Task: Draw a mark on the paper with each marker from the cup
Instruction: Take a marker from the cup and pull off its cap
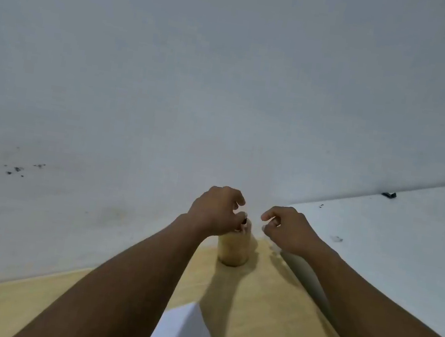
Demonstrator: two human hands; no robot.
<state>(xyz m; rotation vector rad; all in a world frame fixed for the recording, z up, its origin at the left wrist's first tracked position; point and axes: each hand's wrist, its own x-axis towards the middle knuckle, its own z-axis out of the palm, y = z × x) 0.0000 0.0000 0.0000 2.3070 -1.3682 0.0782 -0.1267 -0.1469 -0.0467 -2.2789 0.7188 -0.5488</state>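
Tan cup [233, 248] between bare forearms, near wall [171, 75]

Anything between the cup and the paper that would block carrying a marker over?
Nothing visible does. The cup stands at the far end of the wooden table; the paper lies nearer, between the forearms. Bare tabletop separates them. The left hand is already at the cup's mouth.

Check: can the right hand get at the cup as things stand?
Probably yes. The right hand hovers beside the cup with bare table between; only the left hand sits over the rim, crowding the top.
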